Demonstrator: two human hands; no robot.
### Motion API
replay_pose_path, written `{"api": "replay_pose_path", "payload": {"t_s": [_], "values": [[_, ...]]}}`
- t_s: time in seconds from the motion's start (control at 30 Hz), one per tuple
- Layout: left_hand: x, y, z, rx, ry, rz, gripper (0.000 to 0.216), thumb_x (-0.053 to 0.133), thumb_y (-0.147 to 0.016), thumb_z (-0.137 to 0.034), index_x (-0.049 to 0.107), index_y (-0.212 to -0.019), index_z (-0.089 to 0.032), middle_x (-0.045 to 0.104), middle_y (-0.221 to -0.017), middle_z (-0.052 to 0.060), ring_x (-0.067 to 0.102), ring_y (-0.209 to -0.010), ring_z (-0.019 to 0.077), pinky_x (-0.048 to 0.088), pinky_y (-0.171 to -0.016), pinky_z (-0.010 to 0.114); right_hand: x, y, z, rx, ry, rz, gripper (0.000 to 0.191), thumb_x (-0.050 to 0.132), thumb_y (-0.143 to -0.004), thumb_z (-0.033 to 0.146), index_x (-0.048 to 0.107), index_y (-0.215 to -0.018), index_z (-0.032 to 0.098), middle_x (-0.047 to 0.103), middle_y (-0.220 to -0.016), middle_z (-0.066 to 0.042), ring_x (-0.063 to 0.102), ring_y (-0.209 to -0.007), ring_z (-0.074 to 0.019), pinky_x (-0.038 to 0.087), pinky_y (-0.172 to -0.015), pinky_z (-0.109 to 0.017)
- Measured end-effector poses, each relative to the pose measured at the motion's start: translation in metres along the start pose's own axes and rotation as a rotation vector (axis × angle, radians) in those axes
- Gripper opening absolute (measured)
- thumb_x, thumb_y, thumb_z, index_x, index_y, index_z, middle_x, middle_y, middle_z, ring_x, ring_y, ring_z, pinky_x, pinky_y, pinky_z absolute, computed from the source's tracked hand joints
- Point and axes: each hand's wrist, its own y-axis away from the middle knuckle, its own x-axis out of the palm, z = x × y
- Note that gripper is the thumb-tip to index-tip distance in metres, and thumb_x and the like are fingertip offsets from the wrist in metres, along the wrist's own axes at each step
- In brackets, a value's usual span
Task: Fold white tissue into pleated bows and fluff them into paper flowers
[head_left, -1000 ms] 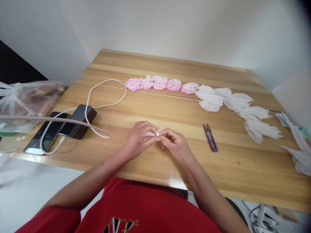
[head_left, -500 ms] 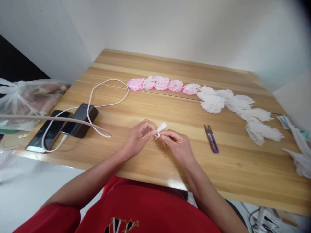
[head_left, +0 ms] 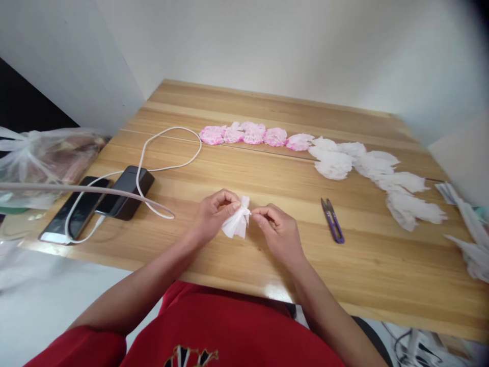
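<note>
A piece of white tissue paper (head_left: 237,224) is gathered at its middle into a narrow neck, flaring out below and in a shorter tuft above. My left hand (head_left: 214,216) pinches it at the neck between thumb and forefinger. On its right side, my right hand (head_left: 278,227) has thumb and forefinger pressed together on the end of a thin white tie (head_left: 249,212) at the neck; the tie is mostly hidden by the fingertips. Purple-handled thread snips (head_left: 333,221) lie on the table to the right of my right hand.
Pink-edged paper flowers (head_left: 252,133) and white tissue bunches (head_left: 334,163) form a row across the wooden table (head_left: 183,188). At left lie a phone (head_left: 71,214), a black power bank (head_left: 126,192) and a white cable (head_left: 171,128). A plastic bag (head_left: 42,163) sits beyond the left edge; more tissue (head_left: 471,255) lies far right.
The tissue has turned in my fingers, so its wide flared part now shows below my left hand. My right hand has drawn slightly away from the left, still pinching at the neck.
</note>
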Motion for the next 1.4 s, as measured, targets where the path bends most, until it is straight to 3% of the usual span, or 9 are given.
{"api": "replay_pose_path", "payload": {"t_s": [0.17, 0.27, 0.47, 0.73, 1.03, 1.23, 1.4], "values": [[-0.001, 0.001, 0.000, 0.087, -0.265, 0.025, 0.016, 0.064, -0.081, -0.031, 0.064, -0.087, -0.016, 0.064, -0.078, 0.002, 0.059, -0.073, 0.0130, 0.046, -0.069, 0.024, 0.000, 0.002, 0.000, -0.012, 0.022, 0.016, 0.016, 0.054, -0.089, 0.030, 0.067, -0.087, 0.021, 0.071, -0.083, -0.001, 0.064, -0.076, -0.0156, 0.047, -0.072, -0.027], [-0.001, 0.002, 0.001, 0.171, -0.432, -0.005, 0.023, 0.070, -0.077, -0.029, 0.068, -0.098, -0.020, 0.069, -0.085, 0.003, 0.062, -0.080, 0.0158, 0.047, -0.074, 0.027, 0.001, 0.003, -0.002, 0.002, 0.009, 0.000, 0.016, 0.055, -0.089, 0.030, 0.068, -0.091, 0.022, 0.072, -0.084, -0.001, 0.065, -0.075, -0.0154, 0.048, -0.070, -0.026], [-0.001, 0.002, 0.005, 0.405, -0.612, -0.074, 0.011, 0.066, -0.083, -0.028, 0.073, -0.079, -0.022, 0.075, -0.079, 0.002, 0.066, -0.073, 0.0168, 0.046, -0.082, 0.033, 0.002, 0.004, -0.002, 0.015, -0.059, -0.014, 0.015, 0.056, -0.087, 0.029, 0.069, -0.091, 0.022, 0.073, -0.083, -0.001, 0.066, -0.075, -0.0158, 0.050, -0.070, -0.027], [0.002, 0.005, 0.007, 0.571, -0.747, -0.053, 0.011, 0.064, -0.086, -0.024, 0.072, -0.080, -0.022, 0.076, -0.078, -0.001, 0.067, -0.066, 0.0146, 0.043, -0.088, 0.036, 0.003, 0.002, 0.001, -0.050, -0.083, -0.018, 0.011, 0.062, -0.086, 0.028, 0.071, -0.091, 0.024, 0.073, -0.090, -0.001, 0.066, -0.083, -0.0160, 0.050, -0.074, -0.028], [0.005, 0.007, 0.006, 0.563, -0.762, -0.082, 0.017, 0.058, -0.090, -0.027, 0.070, -0.081, -0.020, 0.075, -0.075, 0.000, 0.066, -0.065, 0.0147, 0.047, -0.084, 0.035, 0.004, 0.004, 0.002, -0.082, 0.041, -0.086, 0.009, 0.060, -0.086, 0.026, 0.067, -0.083, 0.021, 0.070, -0.077, 0.000, 0.062, -0.068, -0.0137, 0.049, -0.065, -0.025], [0.005, 0.007, 0.012, 0.613, -0.875, -0.031, 0.024, 0.052, -0.093, -0.029, 0.068, -0.078, -0.021, 0.074, -0.074, -0.001, 0.064, -0.064, 0.0146, 0.047, -0.086, 0.036, 0.005, 0.004, -0.001, -0.220, 0.161, -0.076, 0.011, 0.055, -0.089, 0.023, 0.066, -0.086, 0.020, 0.069, -0.079, -0.001, 0.062, -0.070, -0.0137, 0.048, -0.068, -0.025], [0.005, 0.007, 0.011, 0.689, -0.936, -0.018, 0.023, 0.050, -0.094, -0.027, 0.067, -0.081, -0.020, 0.073, -0.072, 0.000, 0.064, -0.063, 0.0148, 0.047, -0.086, 0.037, 0.006, 0.005, -0.003, -0.223, 0.197, -0.074, 0.013, 0.054, -0.089, 0.024, 0.065, -0.087, 0.019, 0.070, -0.079, -0.002, 0.063, -0.071, -0.0144, 0.049, -0.070, -0.026]]}}
